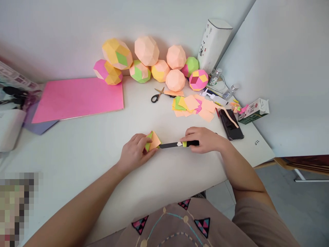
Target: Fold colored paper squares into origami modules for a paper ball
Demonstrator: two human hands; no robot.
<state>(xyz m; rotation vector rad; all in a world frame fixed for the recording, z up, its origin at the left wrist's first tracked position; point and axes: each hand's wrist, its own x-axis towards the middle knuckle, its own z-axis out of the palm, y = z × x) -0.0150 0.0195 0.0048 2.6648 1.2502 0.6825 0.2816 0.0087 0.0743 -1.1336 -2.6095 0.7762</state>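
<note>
The small folded paper piece (155,139), peach, yellow and green, is pinched in the fingers of the left hand (135,149), thumb along its near edge and the other fingers over its left side. That grip leaves its right corner free, presumably so the blade can get at it. The fingers of the right hand (204,139) are wrapped around the handle of a knife (168,145), its dark blade pointing left to the paper's corner; whether the tip sits inside a fold or only against it, I cannot tell. Holding the handle well back from the left fingers probably keeps them clear of the edge.

Beneath both hands is the white bench (84,147). Beyond the right fingers lies a loose heap of paper squares (191,103), likely put there for easy reach, with scissors (155,98) just left of it. To the right of those fingers a phone (232,127) lies flat, a paper strip (231,117) across it, and a carton (254,111) stands past that. Farthest from the fingers, faceted paper balls (146,50) are grouped by the wall, perhaps to stop them rolling. Beyond the left fingers, farther left, lies a pink sheet (82,97).
</note>
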